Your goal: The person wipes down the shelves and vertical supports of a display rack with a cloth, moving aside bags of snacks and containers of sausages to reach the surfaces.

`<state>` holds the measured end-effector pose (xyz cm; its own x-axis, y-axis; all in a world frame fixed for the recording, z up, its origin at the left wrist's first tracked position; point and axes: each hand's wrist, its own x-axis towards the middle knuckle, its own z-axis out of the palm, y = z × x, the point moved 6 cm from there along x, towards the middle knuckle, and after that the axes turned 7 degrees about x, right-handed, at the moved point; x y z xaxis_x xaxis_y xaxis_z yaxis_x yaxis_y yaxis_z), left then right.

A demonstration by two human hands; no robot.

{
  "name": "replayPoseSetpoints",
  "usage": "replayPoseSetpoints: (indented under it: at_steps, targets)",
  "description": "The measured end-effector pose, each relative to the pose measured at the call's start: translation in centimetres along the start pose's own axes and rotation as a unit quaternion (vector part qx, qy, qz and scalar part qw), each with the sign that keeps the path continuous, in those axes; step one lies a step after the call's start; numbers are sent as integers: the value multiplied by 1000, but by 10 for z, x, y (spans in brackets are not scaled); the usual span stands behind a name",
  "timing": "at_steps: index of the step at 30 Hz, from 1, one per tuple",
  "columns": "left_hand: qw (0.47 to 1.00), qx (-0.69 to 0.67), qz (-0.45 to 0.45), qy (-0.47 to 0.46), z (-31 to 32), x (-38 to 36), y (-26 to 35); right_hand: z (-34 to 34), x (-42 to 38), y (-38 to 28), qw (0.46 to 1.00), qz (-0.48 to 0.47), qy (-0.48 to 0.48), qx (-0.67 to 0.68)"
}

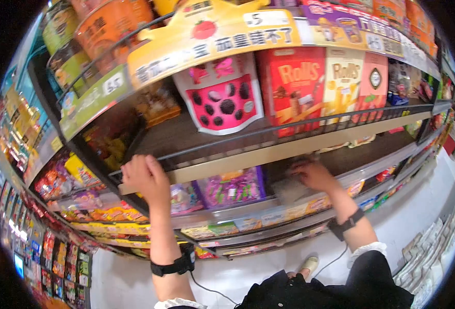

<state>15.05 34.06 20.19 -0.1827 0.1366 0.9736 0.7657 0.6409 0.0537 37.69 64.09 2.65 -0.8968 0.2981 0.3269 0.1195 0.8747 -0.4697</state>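
My left hand (146, 179) is closed over the left end of the beige shelf edge (227, 167), its fingers curled at the wire rail. Lower down, my right hand (316, 175) reaches onto the dark lower shelf (361, 154), under that edge. Its fingers are bent and blurred, at a greyish cloth-like piece (290, 190) lying near the shelf's front. Left of this piece stands a purple bag of wrapped sweets (231, 188). Above, on the upper shelf, are a pink and silver snack pouch (222, 100) and a red Rolls box (295, 87).
A cream Rolls box (343, 82) and a pink box (374, 82) stand beside the red one. A yellow price sign (214, 38) overhangs the upper shelf. Cables hang from both wrist straps. Stacked pale packs (433, 252) line the floor at right.
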Motion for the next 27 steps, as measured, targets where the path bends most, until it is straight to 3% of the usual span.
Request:
replayPoseSetpoints:
  at_steps: [4, 7, 9, 10, 12, 17, 20, 22, 27]
  targets:
    - [999, -36, -11, -27, 0, -1, 0, -31, -24, 24, 995, 57, 64, -58]
    - [998, -51, -24, -41, 2, -2, 0, -40, -37, 38, 988, 108, 109, 4]
    - [997, -61, -31, -36, 4, -4, -2, -64, -53, 32, 947, 139, 235, 170]
    - [997, -59, -34, -36, 3, -4, -2, -65, -56, 26, 948, 137, 232, 169]
    - [996, -62, -42, -40, 2, -2, 0, -73, -71, 10, 934, 61, 327, 131]
    - [997, -59, -49, -25, 2, -4, 0, -30, -82, -9, 933, 28, 356, 56]
    - [997, -52, -53, -25, 3, -4, 1, -10, -79, -16, 941, 28, 335, -48]
    - [997, -47, -54, -21, 4, -4, 0, -1, -79, -27, 921, -22, 364, -134]
    - [997, -43, -62, -20, 3, -5, 2, 14, -81, -32, 919, -2, 358, -165]
